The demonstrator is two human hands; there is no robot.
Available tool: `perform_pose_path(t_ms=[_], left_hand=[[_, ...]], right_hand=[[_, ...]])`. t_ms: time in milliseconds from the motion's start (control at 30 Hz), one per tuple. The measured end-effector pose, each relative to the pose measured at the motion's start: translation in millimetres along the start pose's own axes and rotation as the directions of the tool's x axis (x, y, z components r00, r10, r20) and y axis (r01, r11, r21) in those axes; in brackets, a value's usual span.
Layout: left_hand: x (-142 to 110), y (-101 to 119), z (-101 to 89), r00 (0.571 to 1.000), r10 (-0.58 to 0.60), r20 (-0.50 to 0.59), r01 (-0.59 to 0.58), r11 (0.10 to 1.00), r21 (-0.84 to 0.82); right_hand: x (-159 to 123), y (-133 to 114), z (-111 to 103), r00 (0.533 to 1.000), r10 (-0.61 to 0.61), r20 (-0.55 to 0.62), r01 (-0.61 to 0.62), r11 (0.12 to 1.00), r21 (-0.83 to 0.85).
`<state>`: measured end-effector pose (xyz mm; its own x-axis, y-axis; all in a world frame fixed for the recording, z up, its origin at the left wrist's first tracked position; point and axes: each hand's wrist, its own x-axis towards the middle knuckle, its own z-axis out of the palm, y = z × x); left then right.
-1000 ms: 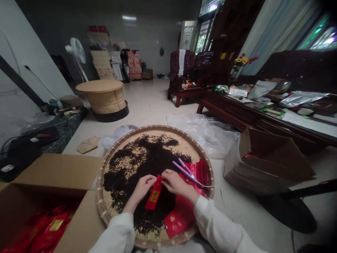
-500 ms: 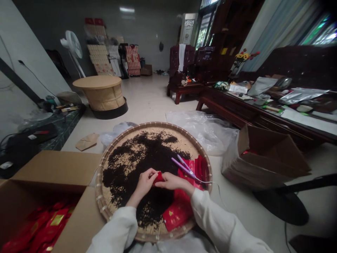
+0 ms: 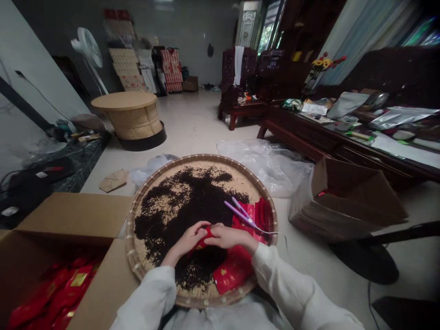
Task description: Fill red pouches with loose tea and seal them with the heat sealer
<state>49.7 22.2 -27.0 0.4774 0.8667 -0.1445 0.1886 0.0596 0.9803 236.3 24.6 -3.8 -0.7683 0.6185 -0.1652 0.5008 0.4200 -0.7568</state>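
Between my hands is a small red packet, held over a heap of dark loose tea leaves. The fingers of my left hand are closed on its left side; those of my right hand grip its right side. Both hands hide much of the packet. A round woven bamboo tray carries the leaves. Flat red packets lie on the tray's right part, near my right wrist. On top of them rests a purple sealing tong with a pale cord, its two arms spread.
An open cardboard box holding many red packets stands at the left. Another open carton is at the right, beside a black stand base. Clear plastic sheeting lies on the floor beyond the tray.
My left hand has shifted slightly and both hands now sit closer around the red packet, with more of its lower part showing. The view has tilted a little downward.
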Motion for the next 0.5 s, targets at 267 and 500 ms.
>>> perform_pose_path(t_ms=[267,500], left_hand=[[-7,-12,2.0,0.986,-0.116,0.121,0.154,0.91,-0.384],[-13,-12,-7.8,0.956,-0.155,0.248,0.236,0.91,-0.34]], right_hand=[[-7,-9,-10,0.999,-0.038,0.005,0.038,0.999,0.033],[-4,-16,-13,0.982,-0.182,0.055,0.184,0.983,-0.027]])
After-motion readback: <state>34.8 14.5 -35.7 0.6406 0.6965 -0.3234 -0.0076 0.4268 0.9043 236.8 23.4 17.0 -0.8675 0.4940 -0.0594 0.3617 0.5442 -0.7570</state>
